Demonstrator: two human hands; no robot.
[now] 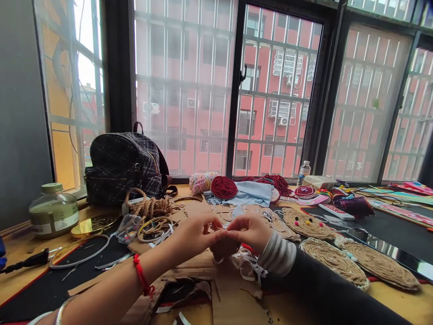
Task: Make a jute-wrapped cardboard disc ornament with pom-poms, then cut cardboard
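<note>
My left hand (202, 231), with a red cord bracelet (142, 275) on its forearm, is closed in a pinch at the middle of the worktable. Facing it, my right hand (252, 232) also pinches, thumb and forefinger meeting the left fingertips. Whatever lies between the fingers is too small and covered to make out. Just beneath both hands is a shadowed, brownish rounded shape, possibly curled fingers. White ribbon strips (248, 266) lie below my right hand, and a cut piece of cardboard (233, 298) is under both.
Coiled jute mats (382, 264) lie at the right. Behind my hands are a maroon yarn disc (223, 187) and light blue cloth (255, 193). Jute rope (152, 205), a plaid backpack (123, 169), a green jar (53, 212) and a hoop (79, 262) occupy the left.
</note>
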